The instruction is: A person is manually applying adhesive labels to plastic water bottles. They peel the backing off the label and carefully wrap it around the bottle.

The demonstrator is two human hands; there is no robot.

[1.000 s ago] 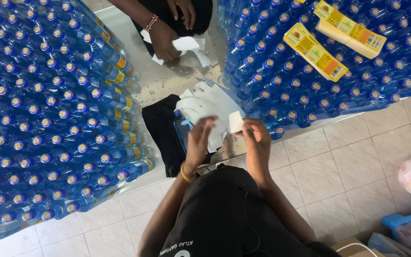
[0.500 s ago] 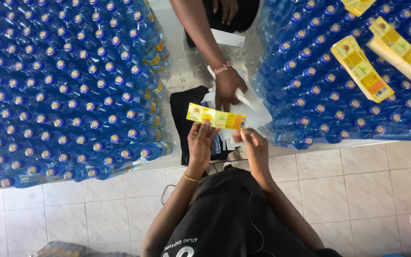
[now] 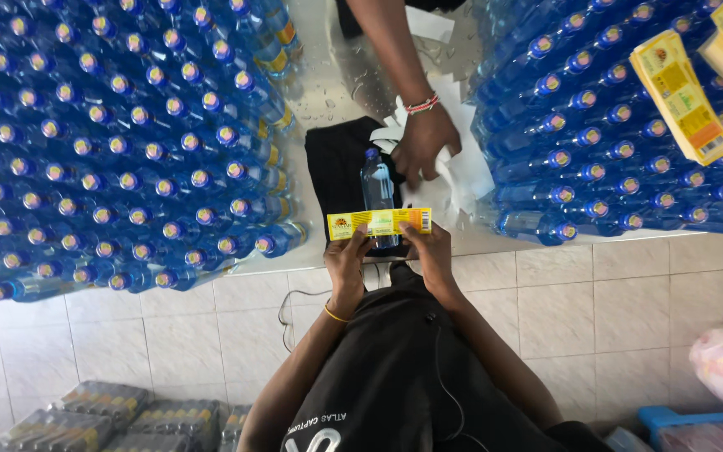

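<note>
Two hands pinch one yellow label (image 3: pixel 379 223) taut: the left hand (image 3: pixel 346 258) clamps its left end, the right hand (image 3: pixel 430 249) its right end. Stretched flat like this, it lies squarely across the clear bottle (image 3: pixel 376 191) just beyond the fingertips, lying on a black cloth (image 3: pixel 335 167) on the tabletop (image 3: pixel 328 79). Farther out, another person's hand (image 3: pixel 424 142) rests on loose white paper strips (image 3: pixel 466 172).

Label (image 3: pixel 378 223) across bottle (image 3: pixel 376 188) on cloth (image 3: pixel 336 167), between 2 bottle stacks (image 3: pixel 110 142).

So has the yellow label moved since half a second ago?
Yes. The yellow label, held by left hand and right hand, came down toward the table edge, now across the bottle.
</note>
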